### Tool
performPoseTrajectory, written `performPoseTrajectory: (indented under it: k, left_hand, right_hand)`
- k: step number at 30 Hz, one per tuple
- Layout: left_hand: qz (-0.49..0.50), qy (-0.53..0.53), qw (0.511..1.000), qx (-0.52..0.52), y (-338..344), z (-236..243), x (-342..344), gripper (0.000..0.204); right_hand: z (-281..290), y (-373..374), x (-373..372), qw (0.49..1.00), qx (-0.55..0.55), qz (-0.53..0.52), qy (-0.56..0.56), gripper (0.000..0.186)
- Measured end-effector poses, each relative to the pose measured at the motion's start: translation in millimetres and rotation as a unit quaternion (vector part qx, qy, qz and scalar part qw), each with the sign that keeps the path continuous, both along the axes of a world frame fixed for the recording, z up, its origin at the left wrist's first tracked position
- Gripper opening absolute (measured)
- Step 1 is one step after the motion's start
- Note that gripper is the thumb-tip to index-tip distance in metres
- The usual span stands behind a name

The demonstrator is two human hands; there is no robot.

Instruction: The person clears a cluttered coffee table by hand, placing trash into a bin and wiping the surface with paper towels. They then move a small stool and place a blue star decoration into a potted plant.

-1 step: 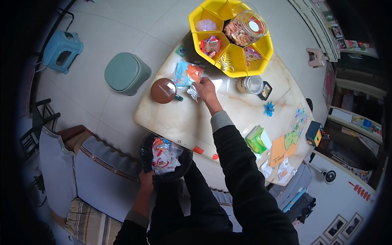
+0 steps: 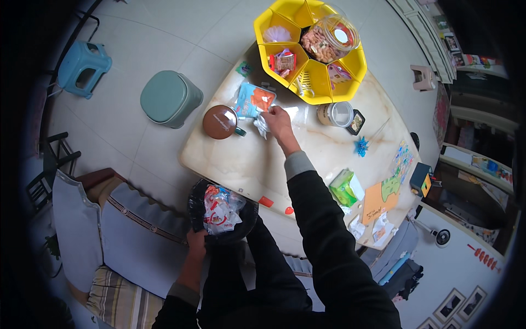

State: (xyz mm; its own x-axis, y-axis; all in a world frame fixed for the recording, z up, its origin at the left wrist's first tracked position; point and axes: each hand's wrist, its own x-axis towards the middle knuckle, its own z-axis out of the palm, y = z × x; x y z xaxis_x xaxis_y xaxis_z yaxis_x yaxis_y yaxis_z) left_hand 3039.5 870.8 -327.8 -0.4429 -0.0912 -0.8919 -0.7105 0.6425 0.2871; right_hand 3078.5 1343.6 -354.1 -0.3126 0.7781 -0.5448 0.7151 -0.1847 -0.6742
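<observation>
The right hand (image 2: pixel 279 122) — fingers pinched together — holds a limp, crumpled white tissue (image 2: pixel 261 126).

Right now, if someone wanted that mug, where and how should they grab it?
Probably by the handle, coming from the right: it juts out from the mug's right side, slightly toward the person, facing the right hand. The round brown top looks broad and smooth, so likely harder to grip.

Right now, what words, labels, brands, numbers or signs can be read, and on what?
I won't copy wording; it stands on:
Brown lid: pale lettering.
Blue-and-orange packet: pale characters.
Orange card: dark lettering.
White wrapper in black bin: red print, too blurred to read.
</observation>
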Motion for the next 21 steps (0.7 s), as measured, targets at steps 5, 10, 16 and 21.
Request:
performPoseTrajectory:
  k: [5,10,16,21]
  left_hand:
    - [0.004,-0.005,1.0,-0.001,-1.5,1.6,-4.1,0.025]
    - [0.009,-0.01,1.0,0.016,-3.6,3.2,-9.7,0.026]
    - [0.001,-0.027,1.0,-0.013,-3.1,0.4,-13.8,0.025]
    - [0.019,-0.018,1.0,0.004,-2.6,-2.9,-17.4,0.025]
  right_hand:
    - [14.0,-13.7,80.1,0.975,-0.14,-0.092,0.146,0.021]
    - [30.6,-17.2,164.1,0.942,-0.193,-0.211,0.173,0.021]
    - [58.0,-31.1,151.8,0.989,0.125,-0.078,-0.02,0.033]
    - [47.6,-28.1,54.0,0.941,0.159,0.294,0.048,0.026]
